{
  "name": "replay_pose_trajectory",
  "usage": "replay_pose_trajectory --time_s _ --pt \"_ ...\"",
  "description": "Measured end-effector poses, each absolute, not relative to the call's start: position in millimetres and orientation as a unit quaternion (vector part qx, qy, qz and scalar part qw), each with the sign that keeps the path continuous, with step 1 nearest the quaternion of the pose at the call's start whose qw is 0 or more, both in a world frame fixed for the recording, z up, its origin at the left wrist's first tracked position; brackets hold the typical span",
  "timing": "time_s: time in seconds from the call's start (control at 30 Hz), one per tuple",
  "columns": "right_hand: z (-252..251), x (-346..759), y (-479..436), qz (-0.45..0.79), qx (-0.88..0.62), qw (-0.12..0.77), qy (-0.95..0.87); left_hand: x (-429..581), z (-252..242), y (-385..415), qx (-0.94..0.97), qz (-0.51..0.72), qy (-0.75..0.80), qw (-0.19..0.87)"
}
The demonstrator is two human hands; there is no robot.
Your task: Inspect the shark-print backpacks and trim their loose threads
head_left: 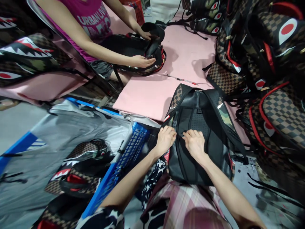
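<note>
A black backpack stands on my lap against the table's edge, its padded back panel and shoulder straps towards me. Checkered and camouflage pieces show at its upper sides. My left hand is closed in a pinch at the left part of the back panel. Just to the right, my right hand is also pinched shut, fingertips facing the left ones. A small thin, shiny piece shows between the fingertips; its kind is too small to tell. What lies inside the left fingers is hidden.
Across the pink table, a person in a magenta top handles another dark bag. Checkered backpacks are piled on the right. A blue crate holding more bags stands at lower left.
</note>
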State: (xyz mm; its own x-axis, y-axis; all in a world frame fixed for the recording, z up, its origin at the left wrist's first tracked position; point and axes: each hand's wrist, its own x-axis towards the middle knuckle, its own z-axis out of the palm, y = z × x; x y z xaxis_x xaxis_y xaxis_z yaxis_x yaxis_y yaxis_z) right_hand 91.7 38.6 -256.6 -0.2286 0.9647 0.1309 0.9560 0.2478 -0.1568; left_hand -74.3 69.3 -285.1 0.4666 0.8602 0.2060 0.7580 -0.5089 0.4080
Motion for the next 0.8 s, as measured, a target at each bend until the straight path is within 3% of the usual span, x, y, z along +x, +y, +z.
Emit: replay_pose_trajectory --time_s 0.3,0.53,0.67,0.8 --pt "-244 74 44 -0.001 -0.608 0.025 -0.793 -72 -288 67 0.822 0.231 0.494 0.162" --pt "-248 95 40 0.053 -0.642 0.102 -0.758 -100 -279 78 0.861 0.136 0.374 0.317" --pt "-253 96 42 0.049 -0.649 0.108 -0.751 -90 -283 88 0.822 0.187 0.490 0.222" --pt "-256 94 46 0.048 -0.648 0.110 -0.752 -78 -287 94 0.853 0.166 0.480 0.123"
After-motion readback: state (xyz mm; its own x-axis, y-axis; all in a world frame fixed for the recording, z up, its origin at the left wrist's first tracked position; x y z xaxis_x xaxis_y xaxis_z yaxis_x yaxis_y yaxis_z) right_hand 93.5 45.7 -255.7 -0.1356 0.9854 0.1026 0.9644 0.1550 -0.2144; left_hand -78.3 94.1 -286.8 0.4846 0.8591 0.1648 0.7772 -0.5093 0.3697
